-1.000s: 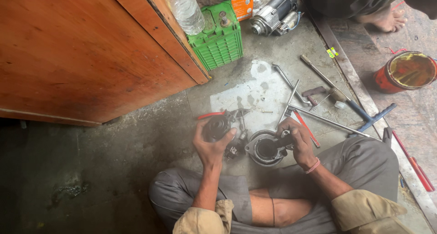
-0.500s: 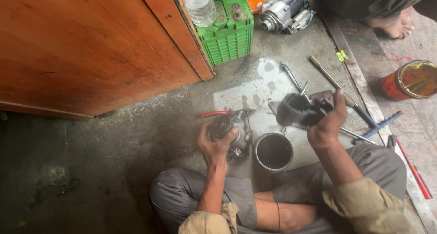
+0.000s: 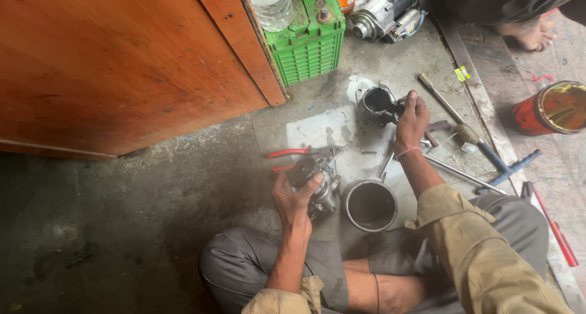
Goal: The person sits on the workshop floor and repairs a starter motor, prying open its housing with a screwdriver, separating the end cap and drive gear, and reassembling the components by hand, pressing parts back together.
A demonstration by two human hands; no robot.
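I sit cross-legged on a concrete floor. My left hand [image 3: 295, 192] grips a greasy metal motor part [image 3: 317, 183] low in front of my knee. My right hand [image 3: 412, 117] is stretched forward and holds a dark metal end housing [image 3: 375, 102] by its rim, over a pale patch of floor. An open round metal cylinder casing [image 3: 370, 205] stands on the floor between my hands, beside my leg. Red-handled pliers [image 3: 299, 153] lie just beyond the left hand.
A green ribbed battery [image 3: 310, 42] with a plastic bottle [image 3: 271, 4] stands by an orange wooden panel [image 3: 122, 64]. A starter motor [image 3: 384, 15] lies at the back. A hammer [image 3: 458, 122], rods, screwdrivers and a red tin [image 3: 549, 109] lie to the right. Another person's foot [image 3: 531, 36] is at top right.
My right hand left the cylinder casing, picked up the dark end housing and carried it forward, away from me. The left hand kept its hold on the motor part.
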